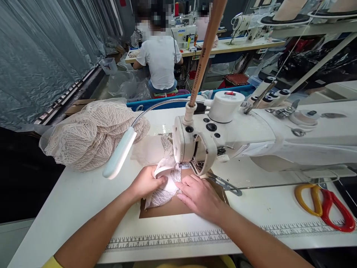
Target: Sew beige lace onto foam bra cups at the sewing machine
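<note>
A white sewing machine stands on the white table. Under its head lies a small piece of white lace fabric on a brown board. My left hand is closed on the left edge of that lace piece, thumb over a folded white edge. My right hand lies flat with fingers stretched out, pressing the lace and board just in front of the needle area. The needle itself is hidden behind the machine head.
A heap of beige lace sits at the table's left. A gooseneck lamp hangs over the work. Thread snips lie right of my hand; yellow and red scissors lie far right. Another person sews at a table behind.
</note>
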### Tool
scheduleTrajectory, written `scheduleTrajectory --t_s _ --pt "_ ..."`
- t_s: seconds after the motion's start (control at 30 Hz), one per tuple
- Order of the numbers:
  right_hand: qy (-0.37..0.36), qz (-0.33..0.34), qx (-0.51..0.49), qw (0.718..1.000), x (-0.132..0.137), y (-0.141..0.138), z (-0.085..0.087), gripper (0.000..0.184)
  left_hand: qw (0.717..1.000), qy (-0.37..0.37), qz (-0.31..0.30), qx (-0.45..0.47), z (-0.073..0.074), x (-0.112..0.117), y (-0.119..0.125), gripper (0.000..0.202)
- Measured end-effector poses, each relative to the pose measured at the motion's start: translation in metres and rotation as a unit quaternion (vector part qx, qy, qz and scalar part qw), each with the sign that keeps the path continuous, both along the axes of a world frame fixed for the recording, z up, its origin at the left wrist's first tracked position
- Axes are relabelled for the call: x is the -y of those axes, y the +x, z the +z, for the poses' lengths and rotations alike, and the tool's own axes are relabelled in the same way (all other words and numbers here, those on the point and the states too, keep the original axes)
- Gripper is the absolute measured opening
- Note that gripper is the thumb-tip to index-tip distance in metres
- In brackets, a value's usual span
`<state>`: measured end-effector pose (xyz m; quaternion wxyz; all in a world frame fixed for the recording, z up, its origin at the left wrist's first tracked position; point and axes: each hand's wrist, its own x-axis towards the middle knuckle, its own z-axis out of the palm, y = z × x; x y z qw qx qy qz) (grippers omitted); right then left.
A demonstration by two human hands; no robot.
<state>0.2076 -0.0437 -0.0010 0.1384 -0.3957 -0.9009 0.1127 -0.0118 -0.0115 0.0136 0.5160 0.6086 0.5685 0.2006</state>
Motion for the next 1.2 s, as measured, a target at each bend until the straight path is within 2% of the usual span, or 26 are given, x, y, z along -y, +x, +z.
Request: scheduleTrajectory --t_s 0.07,0.13,0.23,0.3,0.33,0.4,0.43,0.5,0.63,0.7,0.8,0.87,1.03,1.2 --pt "-0.003 -0.005 0.001 1.0 0.001 0.0 0.001 0.019 0.997 0.031 -0.016 -0.068 0.004 0.003 -0.001 0.02" --pt "-0.007 -0.008 0.002 1.0 0.002 -0.001 0.001 0.02 0.982 0.077 -0.032 -0.167 0.013 0.006 -0.005 0.021" --pt "-0.011 -0.008 0.003 1.0 0.002 -0.001 0.001 0.02 0.923 0.234 -0.027 -0.304 0.027 0.008 -0.011 0.037" --pt "-0.011 -0.004 0.002 1.0 0.001 -0.001 0.001 0.019 0.874 0.372 -0.06 -0.309 0.031 0.008 -0.011 0.031" --pt "-0.01 -0.004 0.002 1.0 0.001 -0.001 0.001 0.018 0.853 0.424 -0.1 -0.287 0.03 0.007 -0.01 0.025" --pt "-0.009 -0.004 0.003 1.0 0.001 -0.001 0.0 0.017 0.827 0.469 -0.198 -0.239 0.022 0.004 -0.003 0.021" --pt "-0.009 -0.005 0.004 1.0 0.001 -0.001 0.0 0.017 0.82 0.47 -0.237 -0.224 0.017 0.002 0.001 0.022" --pt "-0.01 -0.006 0.008 1.0 0.001 -0.001 0.001 0.017 0.817 0.459 -0.274 -0.217 0.004 -0.001 0.008 0.023" --pt "-0.007 0.007 -0.005 1.0 -0.002 0.002 0.003 0.017 0.815 0.45 -0.28 -0.235 -0.012 -0.001 0.013 0.027" --pt "0.005 0.003 -0.033 0.999 -0.005 0.004 0.003 0.02 0.81 0.451 -0.286 -0.243 -0.013 0.001 0.013 0.03" --pt "0.039 -0.043 -0.059 0.997 -0.009 0.005 0.0 0.026 0.809 0.447 -0.294 -0.242 -0.012 0.003 0.012 0.033" --pt "0.057 -0.07 -0.047 0.995 -0.011 0.004 -0.002 0.028 0.814 0.445 -0.294 -0.231 -0.012 0.004 0.011 0.036" --pt "0.076 -0.088 0.023 0.993 -0.012 -0.001 -0.004 0.032 0.826 0.43 -0.295 -0.212 -0.011 0.003 0.01 0.041" --pt "0.101 -0.104 0.043 0.989 -0.012 -0.004 -0.008 0.032 0.816 0.439 -0.307 -0.219 -0.015 0.0 0.01 0.043"
